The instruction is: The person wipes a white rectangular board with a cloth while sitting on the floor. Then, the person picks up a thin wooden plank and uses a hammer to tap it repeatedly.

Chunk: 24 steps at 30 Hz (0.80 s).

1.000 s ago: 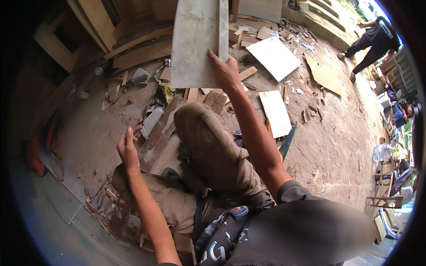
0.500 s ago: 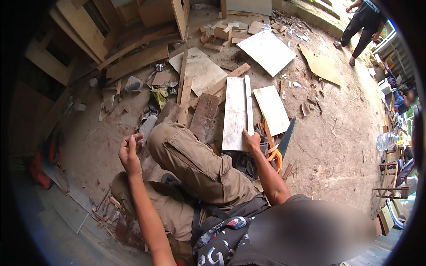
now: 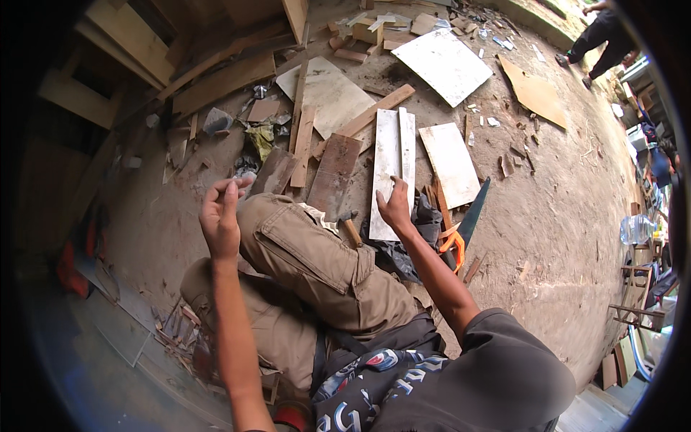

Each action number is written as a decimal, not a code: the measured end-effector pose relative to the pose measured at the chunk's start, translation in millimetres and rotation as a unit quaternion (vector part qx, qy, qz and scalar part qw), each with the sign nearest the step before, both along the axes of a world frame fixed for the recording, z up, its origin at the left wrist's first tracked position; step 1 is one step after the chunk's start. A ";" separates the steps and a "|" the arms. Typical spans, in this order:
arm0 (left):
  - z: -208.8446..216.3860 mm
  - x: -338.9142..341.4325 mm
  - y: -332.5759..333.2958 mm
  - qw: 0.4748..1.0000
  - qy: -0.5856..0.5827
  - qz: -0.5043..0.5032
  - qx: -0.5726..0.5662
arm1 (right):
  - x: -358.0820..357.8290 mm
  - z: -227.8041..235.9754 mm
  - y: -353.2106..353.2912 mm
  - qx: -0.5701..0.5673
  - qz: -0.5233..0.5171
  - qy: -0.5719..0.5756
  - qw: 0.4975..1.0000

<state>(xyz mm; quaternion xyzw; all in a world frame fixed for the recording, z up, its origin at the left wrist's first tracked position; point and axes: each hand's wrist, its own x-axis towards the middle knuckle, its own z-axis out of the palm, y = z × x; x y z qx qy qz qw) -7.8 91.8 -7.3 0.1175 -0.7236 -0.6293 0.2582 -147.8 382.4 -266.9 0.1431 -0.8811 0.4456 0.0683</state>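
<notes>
Beside my bent knee, a long whitish board (image 3: 385, 151) lies on a dark plastic bag (image 3: 430, 219). A narrow wooden strip (image 3: 407, 147) runs along its right edge. My right hand (image 3: 394, 207) hovers over the board's lower half, thumb and forefinger apart, holding nothing I can see. Raised left of my knee, my left hand (image 3: 222, 219) has thumb and fingertips pinched together; whatever may be between them is too small to make out. A hammer (image 3: 350, 229) with a wooden handle rests by my knee. To the right lies a handsaw (image 3: 461, 234) with an orange handle.
Scattered boards surround me: a brown plank (image 3: 335, 173), a white panel (image 3: 450, 165), a larger white panel (image 3: 443, 65) and a tan panel (image 3: 533, 92). Wooden furniture (image 3: 216, 65) stands far left. A person (image 3: 604, 43) stands far right; a clear water jug (image 3: 636, 229) is at the right.
My right hand has let go of the strip's lower end and moved up and left over the board. My left hand stays pinched. The hammer now shows beside my knee.
</notes>
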 end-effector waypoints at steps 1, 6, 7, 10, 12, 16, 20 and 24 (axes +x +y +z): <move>13.8 -6.8 5.2 0.999 -0.021 -0.021 -0.029 | -3.1 -13.0 -3.6 0.004 0.010 -0.018 1.000; 58.4 -31.3 -4.6 0.954 -0.149 -0.114 -0.236 | -2.1 -35.2 -34.3 0.013 0.068 -0.105 0.992; 60.9 -38.2 -7.8 0.943 -0.161 -0.120 -0.264 | -5.5 -39.7 -41.6 0.025 0.100 -0.082 0.991; 50.1 -51.5 -34.0 0.913 -0.173 -0.118 -0.351 | -44.5 -49.8 -74.4 0.057 0.174 -0.026 0.983; 46.1 -53.8 -49.6 0.880 -0.189 -0.114 -0.421 | -93.1 -66.4 -94.2 0.129 0.167 0.028 0.977; 53.5 -39.4 -98.4 0.906 -0.276 -0.089 -0.308 | -201.6 -74.8 -131.8 0.364 0.196 0.010 0.911; 50.3 -19.6 -139.2 0.912 -0.328 -0.034 -0.245 | -268.5 -91.4 -142.7 0.463 0.275 0.139 0.831; 40.5 8.4 -165.5 0.902 -0.379 -0.014 -0.206 | -292.5 -121.0 -161.2 0.567 0.369 0.142 0.723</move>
